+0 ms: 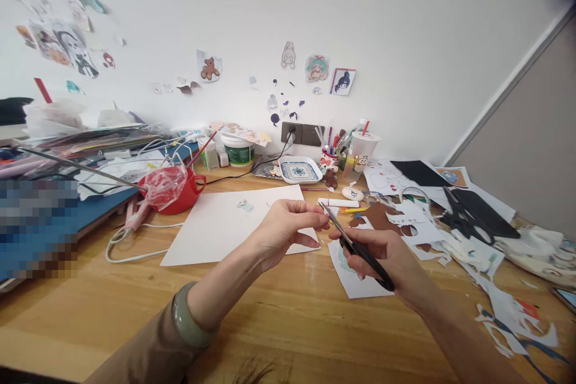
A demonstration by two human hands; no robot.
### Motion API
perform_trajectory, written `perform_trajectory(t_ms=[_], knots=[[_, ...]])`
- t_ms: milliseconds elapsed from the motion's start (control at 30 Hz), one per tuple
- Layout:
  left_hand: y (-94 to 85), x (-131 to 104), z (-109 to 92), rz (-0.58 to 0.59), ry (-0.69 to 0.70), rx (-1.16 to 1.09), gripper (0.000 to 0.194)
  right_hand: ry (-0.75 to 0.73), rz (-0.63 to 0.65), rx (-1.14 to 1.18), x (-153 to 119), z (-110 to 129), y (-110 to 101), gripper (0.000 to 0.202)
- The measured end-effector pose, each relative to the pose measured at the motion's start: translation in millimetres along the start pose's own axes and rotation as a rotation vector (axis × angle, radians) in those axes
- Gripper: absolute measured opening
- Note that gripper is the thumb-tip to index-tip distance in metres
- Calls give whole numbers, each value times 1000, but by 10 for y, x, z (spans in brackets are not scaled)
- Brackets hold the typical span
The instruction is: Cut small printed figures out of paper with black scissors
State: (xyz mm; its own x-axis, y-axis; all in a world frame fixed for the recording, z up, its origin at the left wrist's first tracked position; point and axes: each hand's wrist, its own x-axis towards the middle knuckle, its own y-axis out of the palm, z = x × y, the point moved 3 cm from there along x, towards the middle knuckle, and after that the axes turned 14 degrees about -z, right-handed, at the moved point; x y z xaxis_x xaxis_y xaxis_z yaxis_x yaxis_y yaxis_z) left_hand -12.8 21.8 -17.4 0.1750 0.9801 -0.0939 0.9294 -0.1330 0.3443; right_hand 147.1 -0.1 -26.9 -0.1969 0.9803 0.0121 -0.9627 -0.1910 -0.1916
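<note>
My right hand [387,258] grips a pair of scissors [360,247] with black handles. Their blades point up and left, the tips reaching my left hand [292,225]. Thumb and fingertips of that left hand are pressed together beside the tips; whatever they pinch is too small to make out. Behind my left hand lies a large white sheet [216,231] bearing a small pale blue cut-out [245,206]. Under the scissors is a smaller white paper [348,279] with a light green drawing, partly covered by my right hand.
Paper scraps [486,288], brown paper [382,216] and another pair of black scissors [468,216] are spread on the right. A red pot [180,192] stands left. Toward the wall are a patterned dish [300,170], a white tub [238,150] and a plastic cup [360,153].
</note>
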Motion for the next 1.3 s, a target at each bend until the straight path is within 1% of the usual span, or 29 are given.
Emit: perform_trajectory(t_ms=[167,300,467,667,867,1133,1300], knots=[[-5,2,4,21,-9,-3,11,30,-26,-3,-4,33,4,31],[-9,-1,4,33,-11,-9,10,21,-20,-2,-7,32,-3,33],[-8,1,-1,23,-10,-11,11,3,-16,-4,-15,42,-14,32],[-8,11,-11,22,-15,-17,12,30,-19,-13,-26,47,-16,32],[-42,28,-35,-17,-3,-33,13,15,-11,-32,-15,31,-27,32],[-25,23,8,23,-10,8,11,36,-25,-65,-15,14,2,32],[-21,30,20,25,-17,11,11,54,-20,-68,-4,16,27,32]])
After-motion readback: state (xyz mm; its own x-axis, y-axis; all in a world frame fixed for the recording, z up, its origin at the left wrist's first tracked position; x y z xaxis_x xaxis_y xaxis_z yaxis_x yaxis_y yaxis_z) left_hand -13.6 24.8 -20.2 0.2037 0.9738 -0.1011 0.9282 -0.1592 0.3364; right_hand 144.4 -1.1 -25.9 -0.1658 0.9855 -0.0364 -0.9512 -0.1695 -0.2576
